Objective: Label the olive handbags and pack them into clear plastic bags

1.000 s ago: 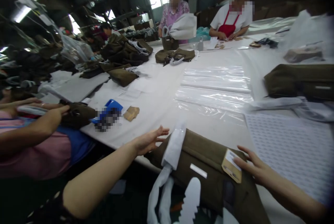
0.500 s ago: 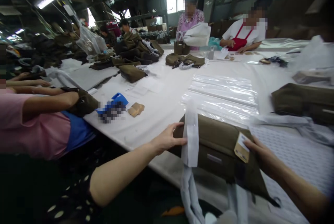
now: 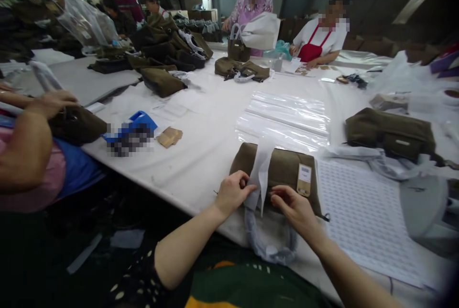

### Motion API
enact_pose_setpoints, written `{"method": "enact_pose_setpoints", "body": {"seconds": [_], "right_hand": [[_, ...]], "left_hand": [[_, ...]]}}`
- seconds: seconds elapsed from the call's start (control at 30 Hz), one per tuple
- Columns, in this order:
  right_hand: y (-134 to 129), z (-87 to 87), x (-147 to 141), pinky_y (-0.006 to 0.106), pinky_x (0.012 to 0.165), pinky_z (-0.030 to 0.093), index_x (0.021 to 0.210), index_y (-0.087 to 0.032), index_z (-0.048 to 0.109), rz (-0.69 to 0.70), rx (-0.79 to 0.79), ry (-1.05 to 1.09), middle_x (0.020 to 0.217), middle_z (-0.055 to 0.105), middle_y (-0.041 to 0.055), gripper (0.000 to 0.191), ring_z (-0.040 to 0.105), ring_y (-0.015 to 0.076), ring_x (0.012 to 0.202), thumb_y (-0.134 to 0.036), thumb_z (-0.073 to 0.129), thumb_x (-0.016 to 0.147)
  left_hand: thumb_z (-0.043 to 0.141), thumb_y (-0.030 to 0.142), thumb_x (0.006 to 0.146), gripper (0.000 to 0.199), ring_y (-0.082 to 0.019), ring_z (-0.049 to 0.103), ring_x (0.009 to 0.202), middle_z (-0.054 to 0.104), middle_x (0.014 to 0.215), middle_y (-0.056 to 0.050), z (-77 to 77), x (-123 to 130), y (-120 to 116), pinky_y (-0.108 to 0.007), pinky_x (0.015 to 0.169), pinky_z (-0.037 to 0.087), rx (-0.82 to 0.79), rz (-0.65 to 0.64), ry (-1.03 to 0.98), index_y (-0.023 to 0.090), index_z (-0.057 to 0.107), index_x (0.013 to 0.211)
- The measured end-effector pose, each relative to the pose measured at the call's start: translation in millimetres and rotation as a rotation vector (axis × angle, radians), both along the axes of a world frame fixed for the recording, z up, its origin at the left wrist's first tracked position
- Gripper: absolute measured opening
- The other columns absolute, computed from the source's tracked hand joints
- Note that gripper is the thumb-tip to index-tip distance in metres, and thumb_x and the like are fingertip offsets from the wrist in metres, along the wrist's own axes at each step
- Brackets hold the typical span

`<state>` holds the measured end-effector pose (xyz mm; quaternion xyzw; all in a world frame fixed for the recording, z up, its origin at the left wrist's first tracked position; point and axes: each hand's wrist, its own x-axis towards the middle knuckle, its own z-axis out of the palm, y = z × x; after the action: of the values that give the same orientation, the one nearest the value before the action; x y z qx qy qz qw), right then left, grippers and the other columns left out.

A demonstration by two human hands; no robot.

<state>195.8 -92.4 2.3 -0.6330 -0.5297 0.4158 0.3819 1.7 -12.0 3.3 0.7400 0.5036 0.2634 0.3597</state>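
An olive-brown handbag [image 3: 287,162] lies at the table's near edge, its wrapped handle [image 3: 267,248] hanging toward me. A white paper strip [image 3: 261,174] runs across the bag's left part. My left hand [image 3: 233,194] is closed at the strip's left edge, thumb and fingers pinching it. Just right of the strip, my right hand [image 3: 296,207] is over the bag's front with its fingers curled together; what is between the fingertips is too small to tell. A tan and white hang tag [image 3: 304,180] rests on the bag's right side.
Clear plastic bags [image 3: 287,116] lie beyond the handbag. To the right are a printed label sheet [image 3: 362,212] and another olive bag [image 3: 390,133]. A blue tape dispenser [image 3: 138,124] and brown card pieces [image 3: 169,137] lie left. Co-workers stand at the left and across the table.
The handbag now lies flatter and squarer before me. My right hand has left the hang tag and moved left to beside the paper strip. The view has shifted right.
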Motion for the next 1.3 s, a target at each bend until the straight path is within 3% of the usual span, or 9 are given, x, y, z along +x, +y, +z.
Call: {"method": "enact_pose_setpoints", "body": {"seconds": [0.13, 0.23, 0.37, 0.47, 0.6, 0.7, 0.8, 1.07, 1.3], "right_hand": [[7.6, -20.8, -26.0, 0.037, 0.083, 0.050, 0.101, -0.019, 0.056, 0.026, -0.141, 0.346, 0.092, 0.067, 0.0054, 0.035, 0.063, 0.0213, 0.086, -0.040, 0.063, 0.074], [12.9, -23.8, -29.2, 0.037, 0.079, 0.052, 0.097, -0.018, 0.058, -0.031, -0.213, 0.450, 0.085, 0.069, 0.0049, 0.036, 0.064, 0.0217, 0.080, -0.039, 0.068, 0.069], [16.1, -18.2, -27.0, 0.039, 0.081, 0.051, 0.096, -0.018, 0.060, -0.029, -0.254, 0.462, 0.086, 0.069, 0.0047, 0.040, 0.065, 0.0232, 0.082, -0.039, 0.072, 0.064], [17.0, -16.7, -24.6, 0.039, 0.083, 0.051, 0.097, -0.018, 0.060, -0.016, -0.285, 0.473, 0.088, 0.070, 0.0050, 0.042, 0.064, 0.0247, 0.087, -0.038, 0.073, 0.062], [17.0, -17.6, -20.7, 0.037, 0.083, 0.050, 0.097, -0.019, 0.061, 0.009, -0.321, 0.480, 0.092, 0.069, 0.0049, 0.040, 0.064, 0.0237, 0.088, -0.034, 0.075, 0.063], [17.2, -16.3, -19.2, 0.036, 0.085, 0.050, 0.098, -0.019, 0.060, 0.037, -0.332, 0.496, 0.097, 0.068, 0.0052, 0.038, 0.064, 0.0230, 0.090, -0.032, 0.074, 0.065], [17.8, -14.6, -19.5, 0.037, 0.086, 0.049, 0.097, -0.019, 0.059, 0.052, -0.342, 0.505, 0.096, 0.068, 0.0058, 0.037, 0.064, 0.0231, 0.090, -0.031, 0.073, 0.066], [17.5, -16.7, -19.1, 0.038, 0.089, 0.047, 0.102, -0.019, 0.056, 0.054, -0.358, 0.524, 0.098, 0.068, 0.0060, 0.041, 0.063, 0.0236, 0.092, -0.033, 0.073, 0.067], [18.1, -14.3, -25.4, 0.039, 0.088, 0.048, 0.101, -0.019, 0.058, -0.004, -0.330, 0.534, 0.102, 0.067, 0.0080, 0.043, 0.062, 0.0256, 0.094, -0.033, 0.075, 0.064]], "left_hand": [[0.066, 0.038, 0.073, 0.023, -0.013, 0.054, 0.060, 0.055, 0.062, 0.003, -1.0, 2.2, -1.4, -0.025, 0.062, 0.042, -0.082, 0.004, -0.030, 0.019, 0.054, 0.079], [0.064, 0.039, 0.075, 0.023, -0.013, 0.053, 0.060, 0.055, 0.063, 0.002, -3.3, -0.1, -0.4, -0.025, 0.061, 0.042, -0.076, -0.019, -0.037, 0.019, 0.055, 0.071], [0.053, 0.028, 0.084, 0.015, -0.014, 0.055, 0.076, 0.058, 0.081, -0.002, -1.4, -9.1, 6.2, -0.025, 0.070, 0.045, -0.094, -0.275, -0.117, 0.019, 0.065, 0.085], [0.043, 0.016, 0.086, 0.026, -0.015, 0.053, 0.088, 0.051, 0.093, -0.004, 0.0, -17.2, 12.2, -0.026, 0.081, 0.045, -0.105, -0.521, -0.142, 0.022, 0.067, 0.094], [0.051, 0.007, 0.079, 0.028, -0.016, 0.049, 0.094, 0.044, 0.096, -0.004, 1.1, -20.4, 18.6, -0.028, 0.091, 0.042, -0.111, -0.672, -0.082, 0.022, 0.065, 0.098], [0.062, 0.012, 0.076, 0.018, -0.016, 0.049, 0.093, 0.042, 0.094, -0.004, 3.4, -18.3, 24.4, -0.026, 0.089, 0.042, -0.162, -0.713, -0.052, 0.020, 0.066, 0.091], [0.061, 0.015, 0.078, 0.006, -0.015, 0.050, 0.089, 0.043, 0.091, -0.003, 6.6, -17.8, 30.3, -0.024, 0.083, 0.043, -0.207, -0.729, -0.052, 0.019, 0.064, 0.082], [0.045, 0.017, 0.087, 0.008, -0.011, 0.045, 0.071, 0.047, 0.078, 0.001, 6.7, -24.4, 35.0, -0.020, 0.068, 0.040, -0.275, -0.699, -0.185, 0.017, 0.051, 0.082], [0.046, 0.017, 0.087, 0.009, -0.011, 0.048, 0.076, 0.050, 0.081, 0.001, 2.5, -24.0, 33.7, -0.022, 0.074, 0.042, -0.271, -0.700, -0.187, 0.016, 0.054, 0.089]]}}
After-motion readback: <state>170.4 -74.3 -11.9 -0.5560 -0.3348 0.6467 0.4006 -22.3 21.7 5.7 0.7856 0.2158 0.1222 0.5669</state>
